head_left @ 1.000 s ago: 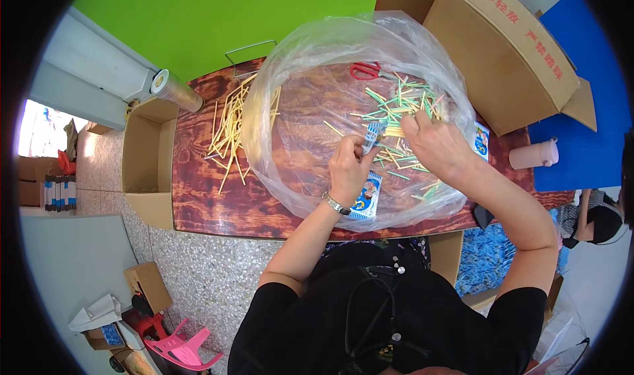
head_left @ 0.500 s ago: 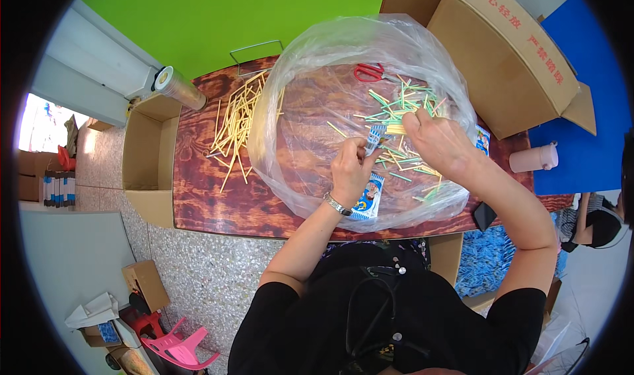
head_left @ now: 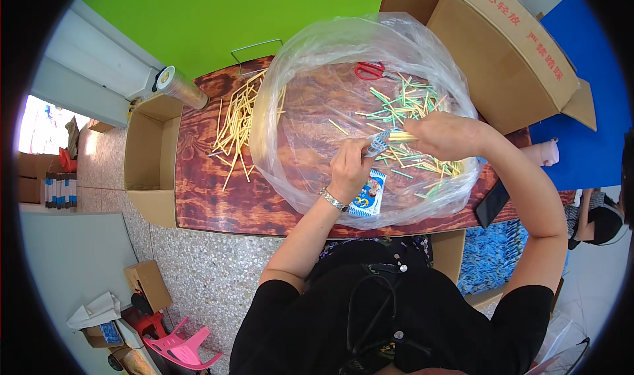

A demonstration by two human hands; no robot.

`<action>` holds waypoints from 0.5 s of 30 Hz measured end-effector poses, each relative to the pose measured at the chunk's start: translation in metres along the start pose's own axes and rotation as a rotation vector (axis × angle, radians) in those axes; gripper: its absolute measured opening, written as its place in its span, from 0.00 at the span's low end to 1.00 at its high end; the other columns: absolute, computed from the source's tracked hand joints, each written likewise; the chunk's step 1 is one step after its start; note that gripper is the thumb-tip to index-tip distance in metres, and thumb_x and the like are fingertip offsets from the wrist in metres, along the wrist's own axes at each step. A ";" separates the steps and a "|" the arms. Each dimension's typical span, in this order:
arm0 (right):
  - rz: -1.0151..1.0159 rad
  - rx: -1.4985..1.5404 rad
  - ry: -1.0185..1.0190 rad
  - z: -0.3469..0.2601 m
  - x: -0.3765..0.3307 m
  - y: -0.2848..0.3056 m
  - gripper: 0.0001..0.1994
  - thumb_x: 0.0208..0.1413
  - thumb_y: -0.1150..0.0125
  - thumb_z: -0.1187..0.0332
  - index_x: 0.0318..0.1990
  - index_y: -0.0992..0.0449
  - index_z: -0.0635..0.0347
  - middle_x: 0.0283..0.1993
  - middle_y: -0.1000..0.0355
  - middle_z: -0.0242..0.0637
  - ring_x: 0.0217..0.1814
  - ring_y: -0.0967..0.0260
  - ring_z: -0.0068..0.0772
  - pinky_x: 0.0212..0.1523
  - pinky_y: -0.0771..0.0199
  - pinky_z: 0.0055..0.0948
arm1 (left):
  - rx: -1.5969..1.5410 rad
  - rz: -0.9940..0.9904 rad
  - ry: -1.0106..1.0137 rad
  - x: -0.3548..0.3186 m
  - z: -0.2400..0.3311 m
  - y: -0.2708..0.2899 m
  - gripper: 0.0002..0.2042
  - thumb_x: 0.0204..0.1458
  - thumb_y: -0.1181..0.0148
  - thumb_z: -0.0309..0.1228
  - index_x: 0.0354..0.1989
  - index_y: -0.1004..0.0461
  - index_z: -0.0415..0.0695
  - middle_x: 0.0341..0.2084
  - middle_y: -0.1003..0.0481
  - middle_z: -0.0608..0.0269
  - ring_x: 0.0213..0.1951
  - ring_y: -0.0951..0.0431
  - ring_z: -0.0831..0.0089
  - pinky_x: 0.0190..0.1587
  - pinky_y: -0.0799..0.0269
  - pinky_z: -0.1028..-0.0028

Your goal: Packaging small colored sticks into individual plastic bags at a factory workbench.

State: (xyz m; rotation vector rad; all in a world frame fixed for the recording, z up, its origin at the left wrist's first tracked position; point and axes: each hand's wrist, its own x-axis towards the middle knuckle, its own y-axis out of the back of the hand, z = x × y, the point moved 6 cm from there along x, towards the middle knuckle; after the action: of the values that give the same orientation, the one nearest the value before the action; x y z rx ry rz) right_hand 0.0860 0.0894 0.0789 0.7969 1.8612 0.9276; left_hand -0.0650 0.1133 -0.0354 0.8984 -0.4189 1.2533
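My left hand (head_left: 350,169) pinches a small blue-and-white striped packet (head_left: 378,144) over the plastic bag. My right hand (head_left: 450,136) is closed on a small bundle of thin yellow sticks (head_left: 401,136), their left ends at the packet's mouth. Whether the tips are inside it I cannot tell. Loose green and yellow sticks (head_left: 396,111) lie in the large clear plastic bag (head_left: 290,185), behind and under my right hand. A flat blue-and-white packet (head_left: 367,200) rests beside my left wrist. Red-handled scissors (head_left: 370,70) lie farther back in the bag.
A pile of yellow sticks (head_left: 236,124) lies on the wooden table (head_left: 205,203), left of the bag. At the right edge are a phone (head_left: 492,203) and a pink bottle (head_left: 543,153). Cardboard boxes (head_left: 495,65) stand back right, with an open one (head_left: 142,150) at the left.
My right hand has shifted slightly right and down with the yellow sticks, its forearm swinging outward. The striped packet has tilted in my left hand. More of the phone shows.
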 end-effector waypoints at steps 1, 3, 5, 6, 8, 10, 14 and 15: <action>-0.013 -0.033 0.003 0.000 0.000 -0.001 0.09 0.55 0.45 0.70 0.38 0.30 0.68 0.32 0.27 0.54 0.38 0.27 0.56 0.40 0.29 0.48 | -0.004 -0.014 -0.023 0.000 0.001 0.000 0.15 0.40 0.28 0.23 0.35 0.28 0.40 0.25 0.28 0.59 0.23 0.26 0.69 0.22 0.30 0.74; -0.043 -0.143 -0.025 0.003 0.003 -0.008 0.09 0.53 0.45 0.71 0.38 0.30 0.69 0.32 0.27 0.54 0.39 0.27 0.55 0.40 0.28 0.47 | -0.008 -0.029 -0.047 0.002 0.004 0.000 0.16 0.39 0.28 0.23 0.36 0.28 0.39 0.25 0.27 0.59 0.23 0.26 0.68 0.23 0.29 0.74; -0.075 -0.251 -0.055 -0.002 0.006 -0.010 0.09 0.52 0.45 0.72 0.38 0.29 0.69 0.31 0.27 0.54 0.40 0.26 0.53 0.41 0.27 0.46 | 0.014 -0.062 -0.081 0.005 0.009 -0.001 0.18 0.38 0.27 0.23 0.37 0.28 0.39 0.26 0.27 0.58 0.25 0.25 0.66 0.25 0.29 0.72; -0.041 -0.269 -0.097 -0.012 0.008 -0.005 0.09 0.51 0.45 0.73 0.38 0.29 0.70 0.32 0.26 0.54 0.40 0.26 0.52 0.41 0.26 0.45 | 0.017 -0.062 -0.078 0.006 0.010 0.001 0.18 0.38 0.27 0.23 0.37 0.28 0.39 0.26 0.27 0.58 0.25 0.25 0.66 0.25 0.29 0.72; -0.005 -0.286 -0.140 -0.024 0.009 0.003 0.09 0.50 0.44 0.74 0.38 0.29 0.70 0.33 0.26 0.53 0.41 0.26 0.51 0.41 0.25 0.44 | 0.054 -0.061 -0.102 0.009 0.015 0.000 0.19 0.40 0.27 0.24 0.40 0.28 0.38 0.27 0.26 0.56 0.26 0.24 0.64 0.27 0.28 0.70; 0.124 -0.268 -0.040 -0.036 0.010 0.014 0.14 0.50 0.42 0.74 0.43 0.33 0.69 0.39 0.27 0.55 0.38 0.26 0.58 0.38 0.27 0.49 | 0.017 -0.057 -0.061 0.008 0.014 -0.001 0.20 0.41 0.29 0.24 0.43 0.29 0.37 0.30 0.26 0.54 0.28 0.24 0.62 0.30 0.27 0.69; 0.393 -0.136 0.077 -0.030 0.003 0.025 0.18 0.49 0.40 0.75 0.49 0.33 0.66 0.39 0.28 0.51 0.39 0.26 0.56 0.37 0.26 0.45 | -0.084 -0.080 -0.063 0.012 0.009 0.001 0.21 0.43 0.30 0.24 0.47 0.29 0.35 0.34 0.25 0.51 0.32 0.23 0.59 0.34 0.26 0.66; 0.399 -0.119 0.146 -0.026 0.005 0.020 0.19 0.49 0.40 0.75 0.50 0.33 0.64 0.38 0.29 0.49 0.39 0.26 0.54 0.37 0.25 0.44 | -0.086 -0.082 -0.065 0.014 0.009 0.001 0.21 0.43 0.30 0.24 0.47 0.29 0.35 0.34 0.25 0.51 0.32 0.23 0.59 0.34 0.26 0.66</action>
State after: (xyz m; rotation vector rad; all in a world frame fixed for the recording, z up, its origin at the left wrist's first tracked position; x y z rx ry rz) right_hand 0.0640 0.0963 0.1019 1.0729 1.7813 1.3640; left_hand -0.0606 0.1151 -0.0195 0.8755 -0.4793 1.1254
